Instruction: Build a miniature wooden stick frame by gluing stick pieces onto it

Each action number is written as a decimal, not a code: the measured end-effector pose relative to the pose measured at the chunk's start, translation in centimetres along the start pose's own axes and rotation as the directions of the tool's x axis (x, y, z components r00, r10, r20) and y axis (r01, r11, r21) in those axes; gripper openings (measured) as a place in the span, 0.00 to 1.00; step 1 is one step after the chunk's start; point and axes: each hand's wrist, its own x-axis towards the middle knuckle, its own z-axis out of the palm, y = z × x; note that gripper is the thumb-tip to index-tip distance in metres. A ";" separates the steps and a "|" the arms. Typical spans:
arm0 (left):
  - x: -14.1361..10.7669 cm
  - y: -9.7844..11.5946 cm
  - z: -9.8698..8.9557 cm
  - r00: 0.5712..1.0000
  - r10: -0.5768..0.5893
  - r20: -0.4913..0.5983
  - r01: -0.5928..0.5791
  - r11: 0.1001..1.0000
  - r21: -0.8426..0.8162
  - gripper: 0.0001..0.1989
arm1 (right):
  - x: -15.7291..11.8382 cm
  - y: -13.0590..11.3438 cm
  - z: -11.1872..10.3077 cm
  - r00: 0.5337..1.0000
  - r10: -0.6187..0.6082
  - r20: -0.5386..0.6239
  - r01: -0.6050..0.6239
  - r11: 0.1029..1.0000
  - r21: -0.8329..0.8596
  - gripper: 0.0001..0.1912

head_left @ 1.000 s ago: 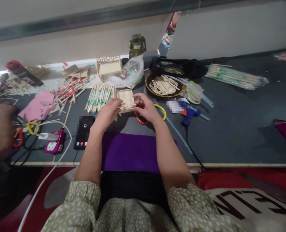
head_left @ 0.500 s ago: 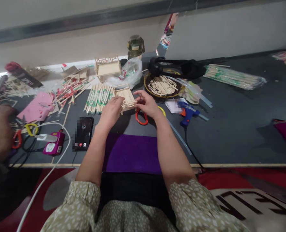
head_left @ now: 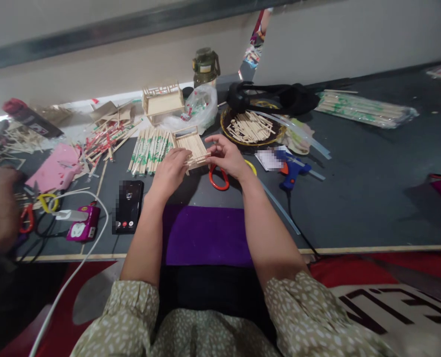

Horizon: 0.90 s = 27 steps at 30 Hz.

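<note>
A small frame built of wooden sticks (head_left: pixel 192 148) stands on the dark table between my two hands. My left hand (head_left: pixel 172 171) has its curled fingers on the frame's left front corner. At the right front corner, my right hand (head_left: pixel 225 156) holds the frame's edge between thumb and fingers. Just below my right hand lie scissors with a red handle loop (head_left: pixel 219 178); a yellow loop (head_left: pixel 250 167) shows beside the wrist. Paper-wrapped chopsticks (head_left: pixel 150 151) lie left of the frame. Behind it is a larger stick-built piece (head_left: pixel 163 104).
A round tray (head_left: pixel 225 130) holds cut sticks, with a black strap-like object (head_left: pixel 272 98) behind it. A blue glue gun (head_left: pixel 292 173) lies right, a phone (head_left: pixel 130 206) left. Another person's hand (head_left: pixel 0 208) is at far left, near a purple power block (head_left: pixel 83 223).
The camera view has shifted slightly. My hands remain at the small frame with almost the same grip, and the phone's screen looks different.
</note>
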 end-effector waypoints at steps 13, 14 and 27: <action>-1.6 -1.7 -1.0 0.993 -0.057 -0.104 0.042 0.988 -0.148 0.36 | 0.1 0.2 0.0 1.000 0.001 -0.003 -0.002 1.000 -0.017 0.27; -1.7 -1.9 -1.0 0.988 -0.112 -0.108 0.089 0.976 -0.200 0.36 | 0.1 0.1 0.0 1.000 0.005 -0.003 -0.005 1.000 -0.013 0.27; -1.5 -0.7 0.1 0.961 -0.275 0.029 0.258 0.856 -0.448 0.19 | 0.2 -0.1 0.2 1.000 0.006 -0.018 -0.006 1.000 -0.003 0.27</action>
